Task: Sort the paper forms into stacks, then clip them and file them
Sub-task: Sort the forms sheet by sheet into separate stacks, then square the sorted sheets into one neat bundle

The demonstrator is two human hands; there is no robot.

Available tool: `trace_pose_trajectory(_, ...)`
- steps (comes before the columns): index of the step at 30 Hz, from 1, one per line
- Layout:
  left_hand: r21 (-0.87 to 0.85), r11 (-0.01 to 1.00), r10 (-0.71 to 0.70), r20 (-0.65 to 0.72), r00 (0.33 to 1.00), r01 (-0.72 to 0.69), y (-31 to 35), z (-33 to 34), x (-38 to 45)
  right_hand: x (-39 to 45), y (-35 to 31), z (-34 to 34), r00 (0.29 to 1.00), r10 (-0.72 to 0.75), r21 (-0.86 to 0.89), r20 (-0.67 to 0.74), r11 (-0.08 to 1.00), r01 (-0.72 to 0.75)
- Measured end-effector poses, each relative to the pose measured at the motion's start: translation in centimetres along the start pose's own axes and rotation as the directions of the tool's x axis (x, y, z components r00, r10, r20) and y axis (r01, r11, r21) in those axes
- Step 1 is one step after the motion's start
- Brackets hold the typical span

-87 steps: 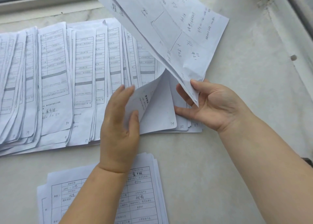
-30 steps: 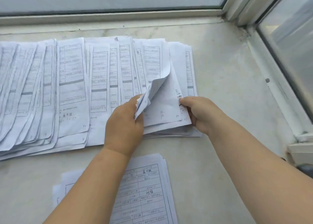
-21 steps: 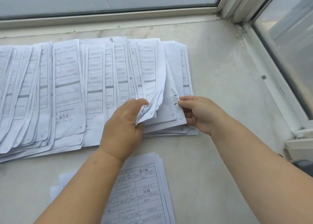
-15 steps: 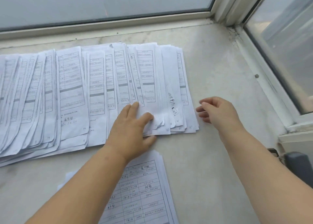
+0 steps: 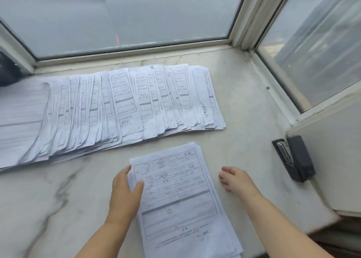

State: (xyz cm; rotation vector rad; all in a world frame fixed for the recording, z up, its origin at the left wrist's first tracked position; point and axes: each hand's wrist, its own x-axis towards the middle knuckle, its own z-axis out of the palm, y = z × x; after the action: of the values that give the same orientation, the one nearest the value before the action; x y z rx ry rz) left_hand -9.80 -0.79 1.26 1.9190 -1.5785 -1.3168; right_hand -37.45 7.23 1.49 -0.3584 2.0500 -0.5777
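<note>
Head view, window corner: both hands pulled back from the long fanned row of white printed paper forms [image 5: 125, 105] spread across the pale marble-patterned table [image 5: 244, 105], now down at the smaller near stack of white forms [image 5: 181, 195] lying closer to the body. Half a second earlier, left hand pressed flat on the right end of the fanned row, right hand hovering just off its edge; a second earlier, sheets there lifted and one slipped in. Now, left hand [image 5: 125, 193] gripping the left edge of the near stack, thumb curled over the top sheet, fingers [image 5: 122, 174] seemingly tucked along the edge beneath, though blurred. Right hand [image 5: 235, 181] just beside the stack's right edge, apart from it, fingers loosely curled and holding nothing. Fanned row lying settled and untouched, its right end squared against the table. Dark grey stapler [image 5: 295, 158] resting at the right, near the white window frame [image 5: 240, 23], well apart from both hands. Judged from this: one form filed into its numbered place, next sheet about to be drawn from the near stack; sorting under way, clipping and filing not yet begun. Motion blur across the left end of the row, so print there unreadable.
</note>
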Motion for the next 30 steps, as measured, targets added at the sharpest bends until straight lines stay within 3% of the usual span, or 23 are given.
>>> trace_pose_trajectory(2,-0.194,0.950,-0.236,0.062,0.970,0.243,-2.0,-1.6,-2.8,-2.3,1.8,0.9,0.999,0.037,-0.076,-0.035,0.996,-0.040)
trace_pose_trajectory(4,-0.330,0.853,-0.370,0.167,0.914,0.405,-3.4,-2.4,-4.7,-4.5,3.2,1.7,0.995,0.036,-0.144,-0.095,0.988,-0.049)
trace_pose_trajectory(8,-0.384,0.749,-0.407,0.376,0.832,0.540,-4.1,-1.6,-6.4,-6.6,4.4,3.2,0.994,0.047,-0.118,-0.099,0.991,-0.059)
trace_pose_trajectory(11,-0.369,0.775,-0.360,0.408,0.839,0.512,-3.6,-0.7,-7.0,-6.8,4.5,3.6,0.995,0.095,-0.098,-0.043,0.990,-0.099)
trace_pose_trajectory(17,-0.204,0.867,-0.388,0.299,0.872,0.455,-3.7,1.6,-7.8,-7.2,4.0,3.4,0.996,0.089,-0.186,0.005,0.979,-0.086)
trace_pose_trajectory(19,-0.199,0.898,-0.363,0.170,0.916,0.393,-3.7,2.5,-8.5,-7.0,4.2,3.3,0.997,0.061,-0.095,0.042,0.994,-0.057)
trace_pose_trajectory(21,-0.317,0.875,-0.348,0.109,0.931,0.365,-3.6,3.4,-9.4,-7.5,4.2,3.2,0.987,0.035,0.045,0.158,0.998,-0.042)
trace_pose_trajectory(23,-0.449,0.799,-0.390,0.118,0.913,0.399,-3.4,3.9,-10.4,-7.9,4.2,2.8,0.974,-0.054,0.105,0.219,0.994,0.031)
trace_pose_trajectory(25,-0.532,0.746,-0.404,0.117,0.907,0.401,-3.6,4.2,-11.0,-8.4,4.1,2.1,0.955,-0.223,0.125,0.194,0.972,0.201)
trace_pose_trajectory(30,-0.595,0.803,-0.155,-0.147,0.977,0.038,1.2,1.6,-13.4,-11.7,1.5,-1.3,0.809,-0.576,0.188,0.119,0.813,0.551)
